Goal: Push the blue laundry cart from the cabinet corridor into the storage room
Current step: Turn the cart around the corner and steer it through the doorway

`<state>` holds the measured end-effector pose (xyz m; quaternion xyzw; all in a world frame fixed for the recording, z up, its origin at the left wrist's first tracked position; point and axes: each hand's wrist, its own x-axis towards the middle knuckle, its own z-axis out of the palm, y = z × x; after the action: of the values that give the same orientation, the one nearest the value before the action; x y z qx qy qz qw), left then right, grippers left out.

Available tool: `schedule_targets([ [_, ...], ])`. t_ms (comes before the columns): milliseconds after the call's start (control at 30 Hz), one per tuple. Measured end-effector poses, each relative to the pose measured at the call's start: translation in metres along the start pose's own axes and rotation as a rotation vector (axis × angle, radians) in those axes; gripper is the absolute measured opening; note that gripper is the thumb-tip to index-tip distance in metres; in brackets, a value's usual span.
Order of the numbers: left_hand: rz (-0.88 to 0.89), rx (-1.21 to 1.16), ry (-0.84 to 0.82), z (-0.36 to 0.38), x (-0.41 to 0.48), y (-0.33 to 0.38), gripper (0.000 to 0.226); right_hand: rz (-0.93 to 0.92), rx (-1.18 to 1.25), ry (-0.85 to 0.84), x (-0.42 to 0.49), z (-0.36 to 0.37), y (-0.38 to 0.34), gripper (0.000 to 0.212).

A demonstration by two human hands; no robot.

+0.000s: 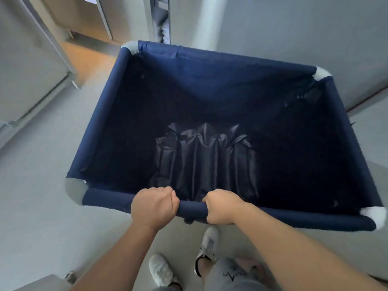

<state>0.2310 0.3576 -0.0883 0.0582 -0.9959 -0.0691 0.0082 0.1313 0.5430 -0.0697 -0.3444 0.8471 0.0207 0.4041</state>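
Left hand (pixel 154 207) & right hand (pixel 221 207) both clamped on near rail of blue laundry cart (pixel 210 80), fists close together w/ a short bit of rail between. Cart sits just ahead of the person on grey floor (pixel 37 196), turned slightly. Inside: dark crumpled liner (pixel 201 158) at bottom. Grey cabinets (pixel 25 70) on left, wall on right. White sneakers (pixel 161 269) below rail.
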Motion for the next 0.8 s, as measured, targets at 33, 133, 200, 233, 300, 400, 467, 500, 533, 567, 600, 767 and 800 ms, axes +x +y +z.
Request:
schedule_targets([
  [33, 0.029, 0.007, -0.011, 0.0, 0.004, 0.012, 0.03, 0.037, 0.006, 0.007, -0.006, 0.001, 0.011, 0.012],
  [133, 0.142, 0.006, -0.05, 0.006, 0.012, 0.043, 0.033, 0.124, 0.024, 0.012, -0.022, 0.001, 0.042, 0.019],
  [200, 0.217, -0.008, -0.039, 0.009, 0.014, 0.057, 0.035, 0.155, 0.037, 0.02, -0.027, 0.004, 0.054, 0.019],
  [233, 0.244, 0.001, -0.03, 0.009, 0.016, 0.062, 0.035, 0.155, 0.048, 0.044, -0.027, 0.005, 0.057, 0.024],
  [300, 0.274, 0.039, -0.031, 0.009, 0.021, 0.068, 0.037, 0.129, 0.052, 0.101, -0.025, 0.008, 0.059, 0.04],
  [400, 0.306, 0.101, -0.031, 0.011, 0.023, 0.069, 0.039, 0.116, 0.04, 0.161, -0.021, 0.016, 0.063, 0.047],
  [467, 0.334, 0.11, -0.053, 0.011, 0.023, 0.062, 0.039, 0.127, 0.03, 0.195, -0.022, 0.02, 0.068, 0.043],
  [500, 0.344, 0.118, -0.057, 0.01, 0.021, 0.055, 0.038, 0.134, 0.021, 0.206, -0.024, 0.021, 0.069, 0.041],
  [533, 0.349, 0.134, -0.058, 0.009, 0.02, 0.046, 0.038, 0.137, 0.006, 0.212, -0.024, 0.022, 0.068, 0.04],
  [567, 0.349, 0.152, -0.065, 0.007, 0.018, 0.035, 0.038, 0.138, -0.008, 0.211, -0.024, 0.022, 0.068, 0.039],
  [600, 0.344, 0.171, -0.072, 0.005, 0.017, 0.022, 0.038, 0.141, -0.014, 0.211, -0.024, 0.021, 0.066, 0.038],
  [767, 0.296, 0.165, -0.016, 0.003, 0.01, -0.009, 0.042, 0.165, -0.018, 0.215, -0.026, 0.021, 0.067, 0.036],
  [800, 0.313, 0.156, 0.001, 0.004, 0.011, -0.008, 0.042, 0.167, -0.016, 0.205, -0.027, 0.02, 0.068, 0.036],
])
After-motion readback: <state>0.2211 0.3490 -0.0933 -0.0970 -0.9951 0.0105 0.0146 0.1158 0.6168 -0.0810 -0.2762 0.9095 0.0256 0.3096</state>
